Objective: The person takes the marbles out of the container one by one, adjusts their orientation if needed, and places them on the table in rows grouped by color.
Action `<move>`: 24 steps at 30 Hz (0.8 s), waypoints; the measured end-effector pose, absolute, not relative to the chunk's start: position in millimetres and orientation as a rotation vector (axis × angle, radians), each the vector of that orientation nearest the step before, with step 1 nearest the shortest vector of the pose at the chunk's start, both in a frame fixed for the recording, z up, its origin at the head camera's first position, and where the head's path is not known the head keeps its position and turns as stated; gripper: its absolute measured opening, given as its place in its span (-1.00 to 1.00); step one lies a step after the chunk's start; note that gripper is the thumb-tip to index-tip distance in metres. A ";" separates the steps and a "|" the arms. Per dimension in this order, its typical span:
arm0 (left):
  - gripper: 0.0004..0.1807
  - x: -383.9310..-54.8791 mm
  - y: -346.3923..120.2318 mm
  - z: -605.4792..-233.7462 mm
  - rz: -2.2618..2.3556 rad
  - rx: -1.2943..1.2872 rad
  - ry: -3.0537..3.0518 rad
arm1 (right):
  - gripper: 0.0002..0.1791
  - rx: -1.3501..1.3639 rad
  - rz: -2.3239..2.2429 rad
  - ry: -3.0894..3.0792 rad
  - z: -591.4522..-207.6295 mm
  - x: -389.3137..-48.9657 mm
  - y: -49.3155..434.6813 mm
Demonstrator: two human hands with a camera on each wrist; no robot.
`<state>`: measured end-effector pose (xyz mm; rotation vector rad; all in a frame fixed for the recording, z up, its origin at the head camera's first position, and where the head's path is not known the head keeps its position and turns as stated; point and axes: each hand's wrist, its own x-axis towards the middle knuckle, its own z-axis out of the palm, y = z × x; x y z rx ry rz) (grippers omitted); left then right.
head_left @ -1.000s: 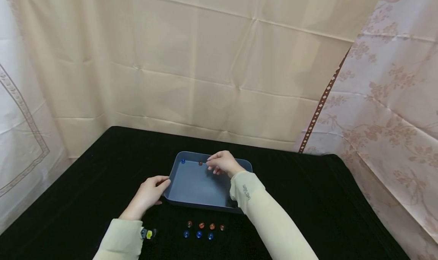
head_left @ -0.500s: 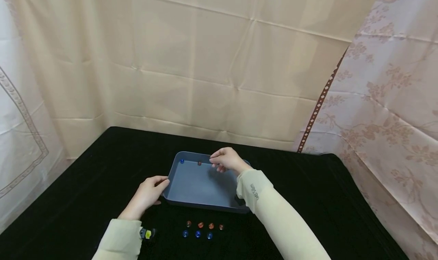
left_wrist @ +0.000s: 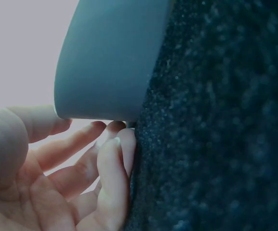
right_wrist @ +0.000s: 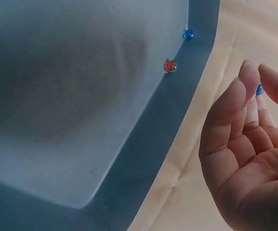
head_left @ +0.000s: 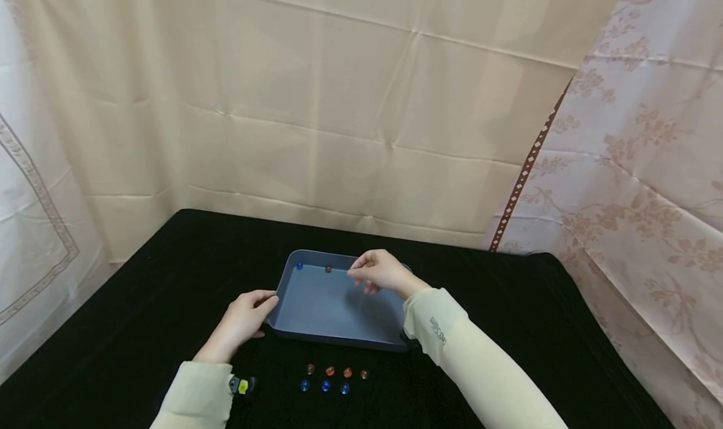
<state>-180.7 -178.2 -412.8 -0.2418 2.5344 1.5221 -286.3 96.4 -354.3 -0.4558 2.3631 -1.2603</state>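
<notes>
A blue-grey rectangular tray [head_left: 333, 303] sits on the black cloth. My left hand [head_left: 243, 322] holds the tray's left side, thumb at the rim and fingers curled at the outer wall; the left wrist view shows the fingertips right at the tray's edge. Over the tray's far right part is my right hand [head_left: 381, 271], pinching a blue marble [right_wrist: 259, 90] between thumb and fingers. That marble is mostly hidden by the fingertips. Inside the tray, along its far wall, rest a blue marble [head_left: 299, 266] in the corner and a red-orange marble [head_left: 328, 269] right of it.
In front of the tray, a row of red-orange marbles [head_left: 330, 371] lies on the cloth, with a row of blue marbles [head_left: 326, 386] nearer. A beige curtain [head_left: 350, 115] hangs behind the table, and a flowered one [head_left: 638, 178] on the right.
My right hand has moved a little to the right, away from the red-orange marble in the tray, still pinching the blue marble. The left hand stays at the tray's side.
</notes>
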 end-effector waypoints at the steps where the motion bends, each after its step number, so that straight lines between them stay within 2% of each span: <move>1: -0.51 -180.8 -178.5 -413.1 1.523 -0.242 2.533 | -0.82 -0.462 -1.256 2.360 -354.1 -284.8 97.2; 24: -0.52 -180.4 -178.2 -412.9 1.522 -0.239 2.544 | -0.77 -0.516 -1.345 2.273 -355.8 -254.2 106.2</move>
